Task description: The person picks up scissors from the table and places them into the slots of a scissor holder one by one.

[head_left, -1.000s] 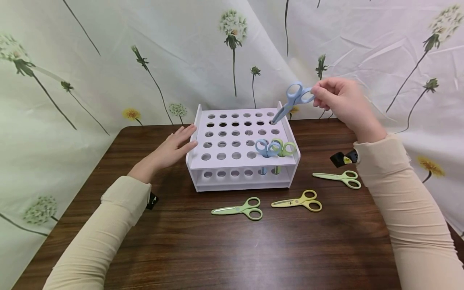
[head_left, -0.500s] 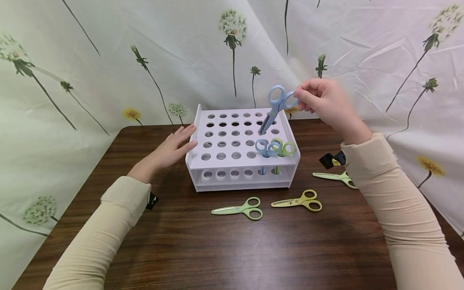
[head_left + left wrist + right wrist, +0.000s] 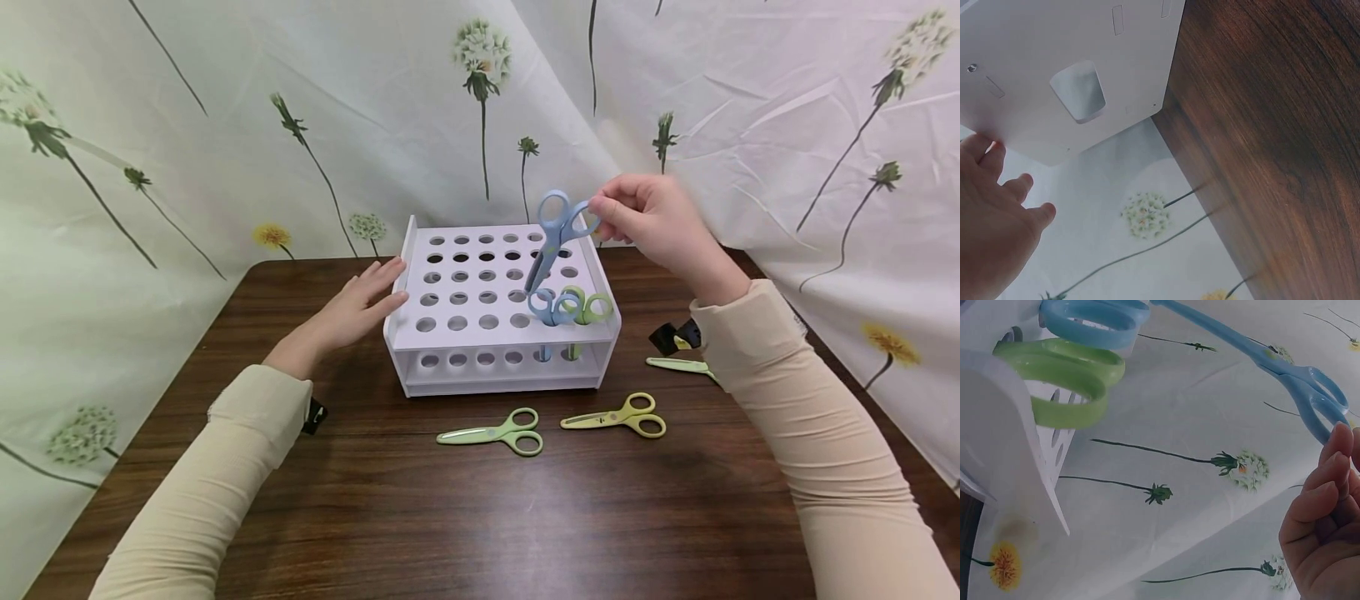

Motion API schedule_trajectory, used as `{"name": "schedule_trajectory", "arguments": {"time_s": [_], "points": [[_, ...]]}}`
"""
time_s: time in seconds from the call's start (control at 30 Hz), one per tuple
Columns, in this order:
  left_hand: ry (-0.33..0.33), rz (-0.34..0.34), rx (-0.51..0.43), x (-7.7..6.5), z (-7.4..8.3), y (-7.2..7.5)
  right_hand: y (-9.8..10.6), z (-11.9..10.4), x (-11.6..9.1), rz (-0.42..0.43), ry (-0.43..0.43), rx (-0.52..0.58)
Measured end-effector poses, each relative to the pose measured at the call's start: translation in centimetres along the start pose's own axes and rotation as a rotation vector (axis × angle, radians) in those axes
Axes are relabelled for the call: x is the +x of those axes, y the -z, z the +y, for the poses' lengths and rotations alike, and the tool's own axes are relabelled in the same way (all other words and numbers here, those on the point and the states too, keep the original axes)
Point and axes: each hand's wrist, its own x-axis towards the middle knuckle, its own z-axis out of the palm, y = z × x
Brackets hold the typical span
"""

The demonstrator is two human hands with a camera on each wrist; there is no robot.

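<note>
R hand [image 3: 651, 217]: fingers pinching 1 handle loop of the held blue scissors [image 3: 552, 243], which hang tilted, blades down, over the R half of the white rack [image 3: 480, 386]. Tip is close to the loops of the parked blue scissors [image 3: 555, 318] in the front row; can't tell if touching. Parked green scissors [image 3: 587, 317] sit right next to those, handles overlapping in head view. L hand [image 3: 345, 312]: fingers fairly straight, gripping nothing, tips at rack's L wall, prob. steadying it. Main risk IMO: held pair is pinched at 1 loop only, off the blade axis, so tip contact could swing it or twist it loose. Tip could also snag the parked blue loops, or hit solid plate btwn holes if aim's off. Pushing at an angle could jam blades or shift the rack, since L hand braces 1 side only. R sleeve [image 3: 795, 400] hides handles of the pale green scissors [image 3: 677, 365]; a low forearm could drag them. Yellow scissors [image 3: 613, 418] + loose green scissors [image 3: 491, 434] lie flat on tabletop [image 3: 525, 517], low risk.
</note>
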Motion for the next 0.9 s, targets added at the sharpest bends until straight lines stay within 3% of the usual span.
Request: {"name": "schedule_trajectory", "arguments": {"time_s": [0.13, 0.9], "points": [[0.003, 0.0, -0.003, 0.0, 0.0, 0.0, -0.5, 0.0, 0.0, -0.024, -0.001, 0.026], [0.005, 0.006, 0.0, 0.0, -0.1, 0.0, -2.7, 1.6, -0.5, -0.125, 0.008, -0.06]]}}
